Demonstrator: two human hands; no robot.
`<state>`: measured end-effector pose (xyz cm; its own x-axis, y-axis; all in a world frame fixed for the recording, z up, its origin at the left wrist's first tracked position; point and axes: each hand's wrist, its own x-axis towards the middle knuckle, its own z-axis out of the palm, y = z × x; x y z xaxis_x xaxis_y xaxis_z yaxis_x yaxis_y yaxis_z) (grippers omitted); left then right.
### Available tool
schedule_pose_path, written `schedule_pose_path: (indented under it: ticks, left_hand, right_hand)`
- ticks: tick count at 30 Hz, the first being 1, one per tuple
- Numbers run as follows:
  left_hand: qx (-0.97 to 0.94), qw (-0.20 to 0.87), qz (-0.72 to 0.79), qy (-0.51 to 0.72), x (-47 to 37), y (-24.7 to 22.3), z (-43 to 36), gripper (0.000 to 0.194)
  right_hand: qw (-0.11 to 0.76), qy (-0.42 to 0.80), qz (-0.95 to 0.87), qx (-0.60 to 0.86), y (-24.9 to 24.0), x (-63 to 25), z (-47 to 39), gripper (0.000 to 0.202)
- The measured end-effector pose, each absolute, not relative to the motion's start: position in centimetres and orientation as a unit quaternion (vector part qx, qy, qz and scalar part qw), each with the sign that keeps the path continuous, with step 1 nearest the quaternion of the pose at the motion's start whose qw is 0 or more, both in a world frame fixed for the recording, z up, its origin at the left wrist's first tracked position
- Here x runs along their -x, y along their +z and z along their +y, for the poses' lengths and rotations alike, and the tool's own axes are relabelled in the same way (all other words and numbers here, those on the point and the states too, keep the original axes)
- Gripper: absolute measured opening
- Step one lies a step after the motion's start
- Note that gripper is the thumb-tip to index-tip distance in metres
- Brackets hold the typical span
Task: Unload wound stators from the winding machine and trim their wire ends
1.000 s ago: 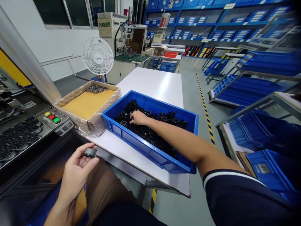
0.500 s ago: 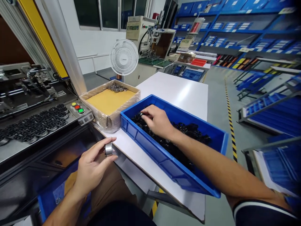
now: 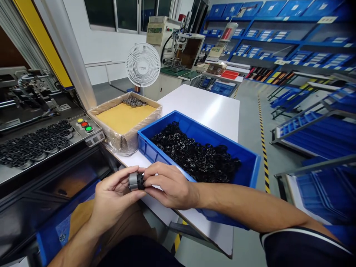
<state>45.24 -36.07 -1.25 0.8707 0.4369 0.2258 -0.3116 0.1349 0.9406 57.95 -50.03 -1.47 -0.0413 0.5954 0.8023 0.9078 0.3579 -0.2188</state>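
My left hand [image 3: 115, 193] grips a grey metal ring [image 3: 134, 181] between thumb and fingers, just off the table's front edge. Against the ring's right side my right hand [image 3: 169, 185] pinches a black plastic part [image 3: 140, 181], its fingers partly covering it. The two parts touch; whether one sits inside the other I cannot tell. Behind my hands a blue bin [image 3: 222, 139] holds a heap of black slotted plastic parts [image 3: 191, 150]. Left of the bin stands a plastic-wrapped carton [image 3: 129, 142] with a yellow sheet and several metal rings [image 3: 135, 102] in its far corner.
Rows of assembled black-and-metal parts [image 3: 36, 144] lie on the machine bench at left, beside a button box [image 3: 87, 129]. A white fan [image 3: 143, 65] stands behind the carton. The white table [image 3: 200, 104] extends under the bin. Blue racks [image 3: 319, 129] stand at right.
My right hand has come out of the blue bin, toward me and to the left, with a black plastic part. It now meets the metal ring in my left hand.
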Motion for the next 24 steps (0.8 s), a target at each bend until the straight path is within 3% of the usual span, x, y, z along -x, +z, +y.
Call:
schedule_pose_path:
  ticks: [6, 14, 24]
  left_hand:
    - [-0.643, 0.718, 0.053, 0.261, -45.0, -1.0, -36.0, 0.051]
    - [-0.634, 0.730, 0.064, 0.247, -44.9, -1.0, -35.9, 0.052]
    - [-0.618, 0.753, 0.058, 0.219, -44.9, -0.8, -36.0, 0.054]
  right_hand:
    - [0.434, -0.183, -0.694, 0.543, -1.3, -58.5, -50.0, 0.026]
    - [0.411, -0.191, -0.718, 0.527, -1.2, -59.0, -49.9, 0.035]
    - [0.401, -0.220, -0.725, 0.515, -1.2, -59.1, -49.8, 0.024]
